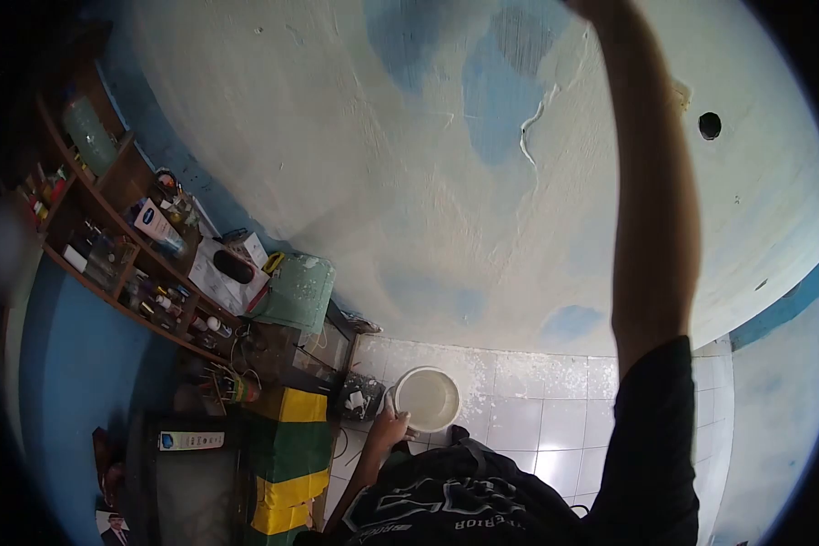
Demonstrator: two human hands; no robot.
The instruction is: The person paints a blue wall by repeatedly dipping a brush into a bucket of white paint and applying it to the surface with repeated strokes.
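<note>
At the lower middle, my left hand (389,429) grips the rim of a round white bucket (428,399), which has pale contents inside. My right arm stretches up along the right side to the top edge, where only part of my right hand (591,7) shows against the wall. Its fingers are cut off by the frame, and whatever they may hold is hidden. The wall (409,182) before me is pale and uneven, with blue patches and a raised crack-like line near the upper middle.
A wooden shelf (109,214) with bottles and tubes stands at the left. Below it are a dark screen (200,491), a yellow and green cloth (287,464) and a green box (298,291). White spots mark the tiled floor (564,423). A dark hole (710,126) is in the wall.
</note>
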